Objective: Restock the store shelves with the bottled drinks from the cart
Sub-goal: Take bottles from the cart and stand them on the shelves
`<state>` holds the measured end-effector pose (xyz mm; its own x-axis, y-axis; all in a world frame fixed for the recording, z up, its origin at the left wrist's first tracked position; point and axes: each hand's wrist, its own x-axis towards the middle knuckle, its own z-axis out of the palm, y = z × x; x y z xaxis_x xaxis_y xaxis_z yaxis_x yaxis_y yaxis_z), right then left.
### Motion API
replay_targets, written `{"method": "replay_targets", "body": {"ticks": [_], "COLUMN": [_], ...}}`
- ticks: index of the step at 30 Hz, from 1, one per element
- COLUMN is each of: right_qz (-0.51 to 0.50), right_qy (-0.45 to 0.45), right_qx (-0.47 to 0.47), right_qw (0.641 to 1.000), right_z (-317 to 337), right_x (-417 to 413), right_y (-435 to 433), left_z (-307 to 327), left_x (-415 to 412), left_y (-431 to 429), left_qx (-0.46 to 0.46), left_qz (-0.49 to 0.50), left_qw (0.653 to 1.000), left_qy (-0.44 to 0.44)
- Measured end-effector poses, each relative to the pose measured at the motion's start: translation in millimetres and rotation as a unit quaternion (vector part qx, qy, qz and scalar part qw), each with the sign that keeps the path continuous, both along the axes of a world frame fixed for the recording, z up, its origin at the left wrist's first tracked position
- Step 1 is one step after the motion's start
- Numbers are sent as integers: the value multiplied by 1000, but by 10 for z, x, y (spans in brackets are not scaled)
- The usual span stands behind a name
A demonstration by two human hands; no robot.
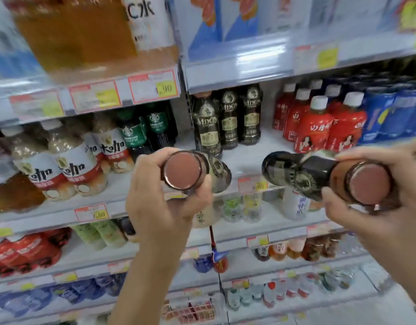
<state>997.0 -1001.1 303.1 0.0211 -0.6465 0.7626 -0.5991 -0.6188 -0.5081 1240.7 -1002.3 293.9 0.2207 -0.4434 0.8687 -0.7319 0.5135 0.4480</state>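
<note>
My left hand (155, 202) grips a dark coffee bottle (186, 170) near its base, the brown bottom turned toward me and the top pointing at the shelf. My right hand (376, 219) grips a second dark coffee bottle (303, 174) the same way, tilted with its cap end up and left. Both bottles hover in front of the white shelf (249, 158), where three matching dark coffee bottles (228, 118) stand upright at the back. The cart is out of view.
Red-labelled bottles (319, 123) and blue bottles (390, 113) stand right of the coffee row. Green bottles (143, 130) and white-labelled bottles (71, 165) fill the left bay. A metal upright (190, 109) divides the bays. Price tags (153, 85) line the shelf edges. Stocked shelves lie above and below.
</note>
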Motion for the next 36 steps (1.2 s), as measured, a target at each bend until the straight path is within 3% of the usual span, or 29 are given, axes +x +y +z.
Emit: {"method": "replay_targets", "body": {"ticks": [4,13,17,21,25,29,33,36], "right_qz": [-31,64,116,164,197,185,111,63], "right_qy": [10,36,-24,-150,-186,-187,-146,-144], "right_qx": [-69,11,62,121,164,199,211,213], "right_qw": [997,997,991,968,949,944,960,964], "right_z": [227,236,306,272,135,-79,-331,-490], "right_x": [-43,-18,18,153,293,353,386,426], "right_y": [-466,-1378,-1673,-1973,-2213,-2259,-2218,-2185], "left_z": [148,156,294,264,111,-79,-398,-479], "left_x": [-303,-544,-600,-708,-740,-705,-708,-717], "left_y": [-507,-1225,-1448,-1695,-1819,-1754,-1653,-1563], "left_qx": [28,90,109,176,204,204,269,323], "left_qz": [-52,-54,-66,-103,-68,-67,-50,22], "left_qw": [998,994,990,971,970,968,952,943], "left_qy": [37,23,60,121,116,129,136,72]}}
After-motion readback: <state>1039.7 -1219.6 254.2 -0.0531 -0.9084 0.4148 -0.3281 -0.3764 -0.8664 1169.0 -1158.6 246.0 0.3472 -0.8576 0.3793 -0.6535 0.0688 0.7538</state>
